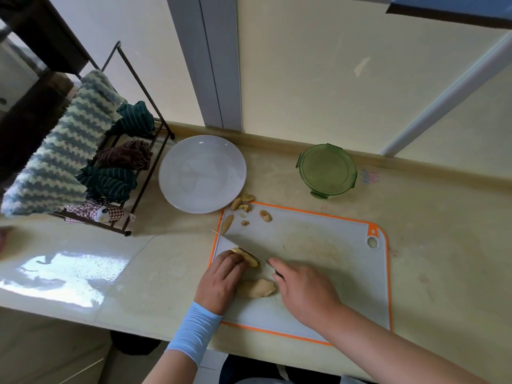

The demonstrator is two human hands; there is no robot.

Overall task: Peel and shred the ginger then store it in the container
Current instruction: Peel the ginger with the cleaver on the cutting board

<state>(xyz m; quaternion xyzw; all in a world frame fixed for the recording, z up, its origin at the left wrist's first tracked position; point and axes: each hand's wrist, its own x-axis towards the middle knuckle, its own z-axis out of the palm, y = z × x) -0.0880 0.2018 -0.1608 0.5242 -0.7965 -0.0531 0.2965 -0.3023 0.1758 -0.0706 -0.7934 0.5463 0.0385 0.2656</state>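
On the grey cutting board with an orange rim, my left hand holds down a small piece of ginger with curled fingers. My right hand grips the handle of a knife, whose blade lies across that piece. A larger peeled ginger chunk lies between my hands. Ginger peels and scraps sit at the board's far left corner. A green lidded container stands behind the board.
A white plate sits left of the container, near the scraps. A wire rack with cloths and a knitted towel stands at the far left. The wall runs right behind the counter.
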